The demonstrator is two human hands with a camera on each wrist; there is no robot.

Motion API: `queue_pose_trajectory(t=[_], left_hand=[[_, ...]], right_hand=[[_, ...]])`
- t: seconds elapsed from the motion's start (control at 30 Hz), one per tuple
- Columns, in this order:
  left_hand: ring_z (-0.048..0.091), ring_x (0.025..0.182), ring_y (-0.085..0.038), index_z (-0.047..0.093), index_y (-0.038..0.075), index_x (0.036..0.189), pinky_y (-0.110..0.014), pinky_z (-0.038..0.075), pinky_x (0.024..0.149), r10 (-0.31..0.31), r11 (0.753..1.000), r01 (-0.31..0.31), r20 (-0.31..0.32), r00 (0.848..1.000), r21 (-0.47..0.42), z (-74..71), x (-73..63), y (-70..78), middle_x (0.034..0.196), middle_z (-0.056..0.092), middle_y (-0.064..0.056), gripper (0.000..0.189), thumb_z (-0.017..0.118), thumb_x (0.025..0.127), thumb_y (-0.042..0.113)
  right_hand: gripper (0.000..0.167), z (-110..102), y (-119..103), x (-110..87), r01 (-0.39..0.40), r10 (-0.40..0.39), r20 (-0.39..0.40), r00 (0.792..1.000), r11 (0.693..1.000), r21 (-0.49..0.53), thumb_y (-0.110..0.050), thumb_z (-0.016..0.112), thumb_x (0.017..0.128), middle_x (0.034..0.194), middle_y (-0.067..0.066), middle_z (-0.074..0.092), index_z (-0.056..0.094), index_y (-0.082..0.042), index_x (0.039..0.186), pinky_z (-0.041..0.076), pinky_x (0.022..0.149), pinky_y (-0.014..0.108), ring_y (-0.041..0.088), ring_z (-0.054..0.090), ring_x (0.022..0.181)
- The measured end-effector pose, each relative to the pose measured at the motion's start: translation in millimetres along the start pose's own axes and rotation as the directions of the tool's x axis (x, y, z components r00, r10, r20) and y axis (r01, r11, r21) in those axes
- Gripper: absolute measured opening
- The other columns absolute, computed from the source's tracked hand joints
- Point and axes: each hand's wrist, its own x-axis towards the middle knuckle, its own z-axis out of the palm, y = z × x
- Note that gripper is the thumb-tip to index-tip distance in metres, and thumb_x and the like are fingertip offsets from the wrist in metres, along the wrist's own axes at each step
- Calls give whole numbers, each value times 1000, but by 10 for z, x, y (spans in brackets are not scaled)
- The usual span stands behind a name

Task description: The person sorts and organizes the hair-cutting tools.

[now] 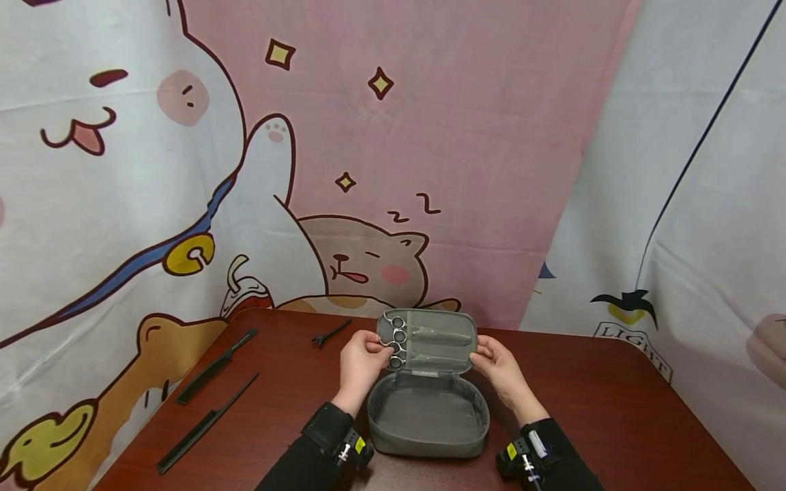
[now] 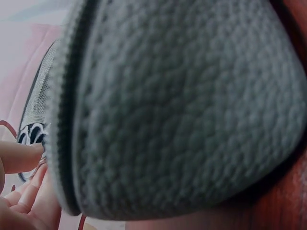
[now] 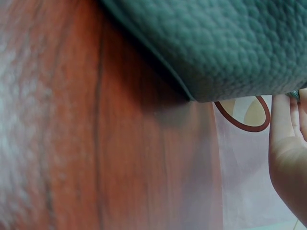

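A grey zip case (image 1: 430,440) of pebbled texture stands on the table with its lid (image 1: 457,327) raised. Ring handles of several scissors (image 1: 398,336) stick out along the lid's left side, beside clear pockets. My left hand (image 1: 360,365) holds the lid's left edge, thumb over the scissor rings on the inner side. In the left wrist view, the case wall fills most of the picture, with the thumb and fingers at far left. My right hand (image 1: 503,375) pinches the lid's right edge. Its fingertips are mostly hidden behind the case in the right wrist view.
Two dark tail combs (image 1: 205,424) lie on the left of the brown table (image 1: 589,402). A small black hair clip (image 1: 331,332) lies behind my left hand. A printed cloth (image 1: 491,136) with cartoon animals hangs at the table's back edge.
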Motion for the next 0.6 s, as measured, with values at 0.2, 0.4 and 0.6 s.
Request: queue_pose_trajectory(t=[0.2,0.4,0.6], left_hand=[[67,63,-14,63,-1,97,-27,53,57,27,997,-28,15,1000,73,-58,-10,23,74,70,-5,29,82,76,6],[70,74,-19,62,-3,106,-33,55,65,41,993,-49,72,997,112,-158,-34,47,81,71,-5,36,81,79,11],[68,84,-25,63,0,112,-38,55,71,60,971,-100,185,981,217,-264,-105,44,94,70,-9,39,81,82,17]], right_hand=[[33,-13,3,0,7,-7,6,1000,1000,-23,5,57,97,107,12,67,50,10,129,53,82,24,11,66,90],[34,-22,5,-4,19,-19,12,1000,999,-26,5,57,97,107,11,67,50,10,129,53,82,24,12,66,90],[34,-22,-1,-6,4,-4,4,1000,1000,-23,5,57,97,108,16,66,50,10,130,53,82,24,11,66,90]])
